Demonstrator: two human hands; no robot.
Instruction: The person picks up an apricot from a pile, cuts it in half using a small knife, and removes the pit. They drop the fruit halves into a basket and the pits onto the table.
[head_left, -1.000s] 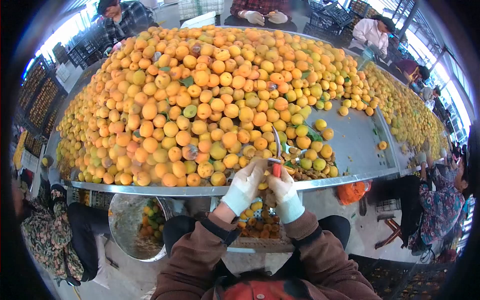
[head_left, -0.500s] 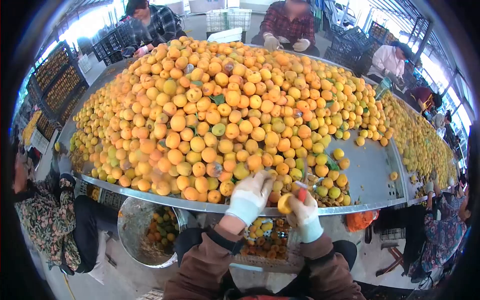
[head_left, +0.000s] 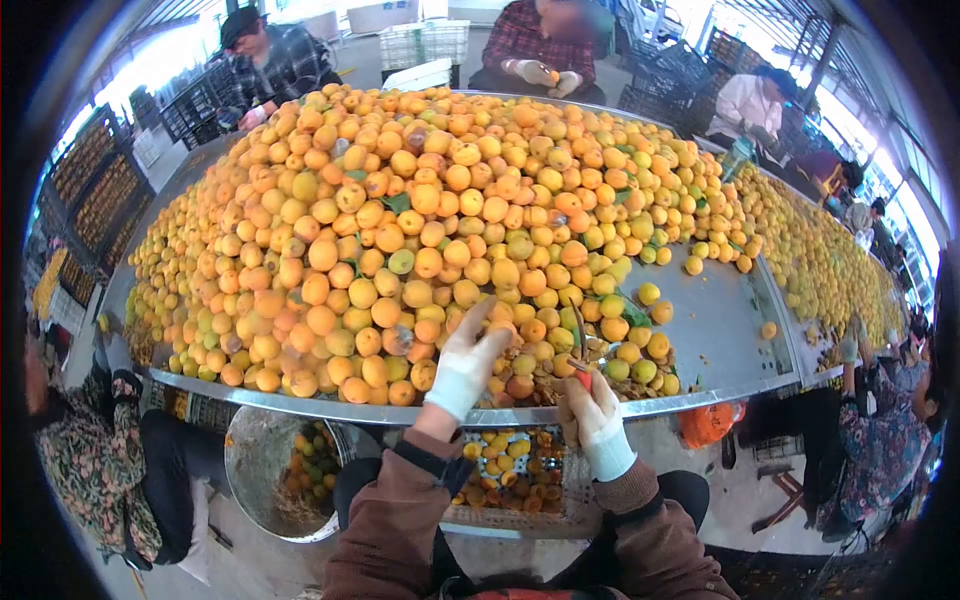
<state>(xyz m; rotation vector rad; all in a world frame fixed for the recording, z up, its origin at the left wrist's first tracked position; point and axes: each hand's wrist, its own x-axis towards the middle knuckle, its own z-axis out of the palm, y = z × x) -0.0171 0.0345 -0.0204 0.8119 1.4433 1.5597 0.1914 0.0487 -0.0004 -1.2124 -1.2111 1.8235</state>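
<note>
Within right hand (head_left: pixel 592 410), one knife (head_left: pixel 584 379)

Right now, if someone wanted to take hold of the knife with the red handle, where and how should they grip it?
Probably by the red handle, coming from the wearer's side of the table. The knife's slim blade points away from the wearer, so the handle lies nearest. The right hand holds that end, leaving little handle showing.
</note>
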